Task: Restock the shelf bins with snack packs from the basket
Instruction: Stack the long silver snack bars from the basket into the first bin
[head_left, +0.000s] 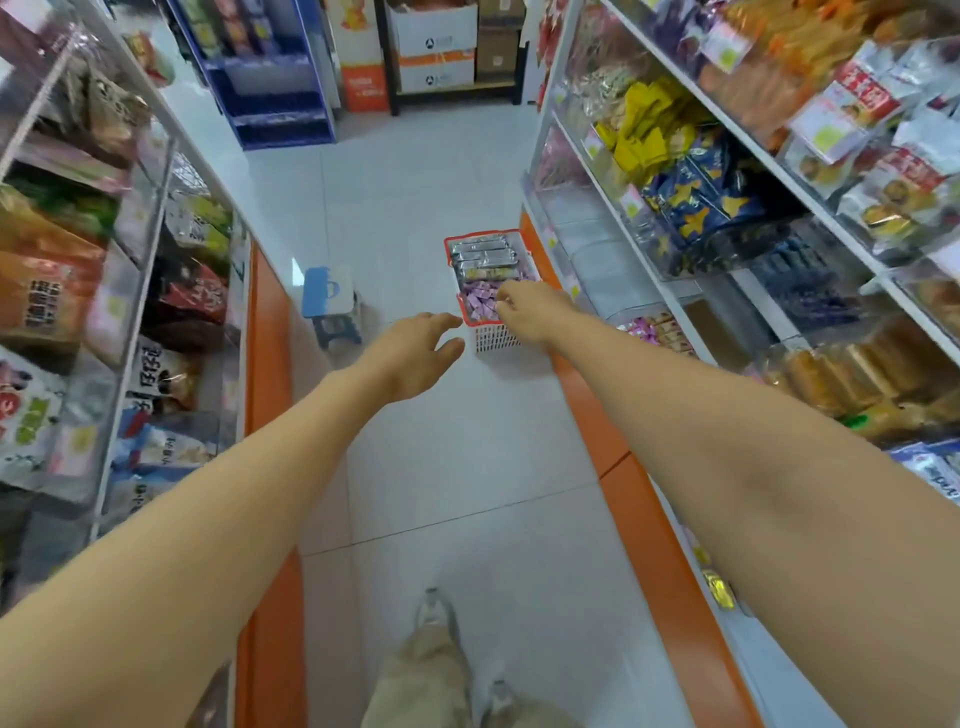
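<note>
A white basket with a red rim (448, 247) stands on the aisle floor beside the right shelf unit. Silver snack packs (480, 254) fill its far half and small purple packs (480, 302) its near half. My right hand (524, 306) is over the near part of the basket, fingers curled down among the purple packs; whether it grips one is hidden. My left hand (415, 358) hovers just left of the basket's near corner, fingers spread, holding nothing. Clear shelf bins (597, 260) line the right shelves.
Snack shelves flank the narrow aisle on both sides, with orange base panels (267, 364). A small blue step stool (330, 306) stands left of the basket. Cardboard boxes (434, 47) and a blue rack (270, 78) close the far end. My feet (436, 623) are on the white tiles.
</note>
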